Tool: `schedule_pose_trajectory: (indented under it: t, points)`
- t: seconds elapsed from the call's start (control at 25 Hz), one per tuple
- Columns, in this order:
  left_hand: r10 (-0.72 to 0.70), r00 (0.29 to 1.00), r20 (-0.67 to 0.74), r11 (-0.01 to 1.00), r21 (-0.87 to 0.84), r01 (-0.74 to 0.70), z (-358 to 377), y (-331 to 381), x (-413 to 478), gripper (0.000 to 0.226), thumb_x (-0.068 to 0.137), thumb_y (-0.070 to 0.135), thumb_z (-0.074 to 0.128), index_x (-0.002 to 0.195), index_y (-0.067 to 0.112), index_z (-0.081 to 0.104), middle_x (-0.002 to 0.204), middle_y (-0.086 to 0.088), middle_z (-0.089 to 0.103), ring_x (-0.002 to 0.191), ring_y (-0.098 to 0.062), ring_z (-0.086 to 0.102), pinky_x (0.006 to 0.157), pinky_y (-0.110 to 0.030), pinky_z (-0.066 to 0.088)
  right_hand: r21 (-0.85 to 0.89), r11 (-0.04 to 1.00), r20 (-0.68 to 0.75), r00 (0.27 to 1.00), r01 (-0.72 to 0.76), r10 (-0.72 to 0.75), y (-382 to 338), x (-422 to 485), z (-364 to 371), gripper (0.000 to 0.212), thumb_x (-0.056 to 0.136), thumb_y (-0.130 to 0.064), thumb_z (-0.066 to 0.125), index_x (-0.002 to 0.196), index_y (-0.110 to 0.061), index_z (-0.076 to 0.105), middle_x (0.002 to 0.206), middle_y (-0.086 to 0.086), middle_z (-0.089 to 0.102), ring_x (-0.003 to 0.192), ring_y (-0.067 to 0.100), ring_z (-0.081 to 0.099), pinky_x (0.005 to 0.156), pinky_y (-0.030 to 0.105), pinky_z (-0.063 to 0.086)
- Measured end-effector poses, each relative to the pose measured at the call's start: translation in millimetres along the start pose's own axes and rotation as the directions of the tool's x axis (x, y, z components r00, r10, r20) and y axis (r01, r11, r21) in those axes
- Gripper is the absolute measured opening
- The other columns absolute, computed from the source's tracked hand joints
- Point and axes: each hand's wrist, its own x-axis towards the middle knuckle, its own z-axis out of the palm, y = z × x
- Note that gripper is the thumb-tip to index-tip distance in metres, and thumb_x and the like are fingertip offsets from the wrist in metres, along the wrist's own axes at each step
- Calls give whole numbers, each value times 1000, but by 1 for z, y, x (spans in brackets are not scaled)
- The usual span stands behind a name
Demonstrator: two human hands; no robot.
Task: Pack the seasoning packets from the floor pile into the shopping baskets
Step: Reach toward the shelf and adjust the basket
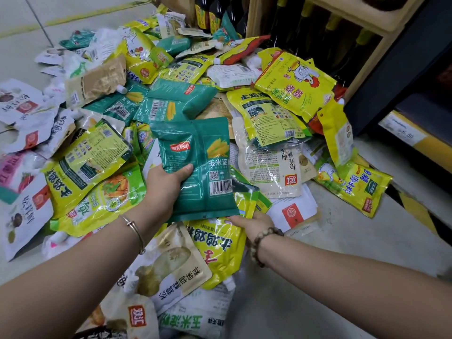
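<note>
A big pile of seasoning packets (186, 94) covers the floor, mostly yellow, green and white pouches. My left hand (166, 189) grips a green corn-starch packet (203, 172) by its left edge, thumb on top, lifted a little above the pile. My right hand (254, 223) reaches under that packet's lower right corner, with its fingers hidden among yellow packets; what it holds, if anything, cannot be made out. No shopping basket is in view.
A wooden shelf (362, 23) with dark bottles stands at the upper right. A dark shelf base (391, 94) with a yellow price label (401, 130) runs along the right. Bare grey floor (342, 241) lies right of the pile, with black-and-yellow hazard tape (411, 209).
</note>
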Motion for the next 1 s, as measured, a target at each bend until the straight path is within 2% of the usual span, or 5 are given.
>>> schedule_pose_trajectory:
  t: [0.12, 0.4, 0.56, 0.72, 1.0]
  points:
    - [-32, 999, 7, 997, -72, 32, 1, 2, -1, 11, 81, 6, 71, 85, 13, 63, 72, -2, 74, 63, -21, 71, 49, -29, 55, 183, 982, -50, 998, 51, -42, -4, -1, -27, 23, 73, -15, 77, 91, -7, 65, 95, 15, 69, 87, 31, 66, 85, 47, 52]
    - [11, 990, 144, 999, 44, -18, 40, 1, -22, 17, 91, 20, 62, 75, 13, 65, 61, 10, 71, 55, -4, 67, 45, -16, 49, 210, 954, -401, 909, 214, -116, -18, -29, -166, 15, 79, -4, 69, 84, -16, 62, 72, -3, 66, 54, 7, 59, 41, 14, 46]
    - [-28, 933, 360, 999, -19, 37, 81, 18, -43, 21, 95, 24, 54, 85, 10, 66, 67, 2, 73, 59, -11, 70, 46, -19, 50, 360, 876, -475, 871, 322, -125, -26, -58, -225, 14, 83, 2, 60, 88, -11, 61, 79, 4, 68, 50, 9, 64, 60, 31, 55]
    - [20, 854, 519, 992, -118, 48, 118, 47, -65, 20, 97, 12, 49, 82, 11, 63, 64, 3, 72, 57, -9, 69, 46, -18, 50, 294, 858, -617, 769, 421, -166, -49, -91, -249, 17, 81, 5, 61, 94, -7, 60, 82, 13, 68, 55, 16, 66, 57, 30, 57]
    - [242, 878, 413, 970, -114, -214, 167, 93, -85, 21, 95, 19, 55, 75, 16, 61, 57, 12, 67, 54, -5, 65, 47, -17, 47, 32, 847, -732, 589, 531, -341, -117, -155, -309, 29, 82, -4, 63, 110, 1, 61, 112, 22, 64, 93, 33, 62, 90, 45, 50]
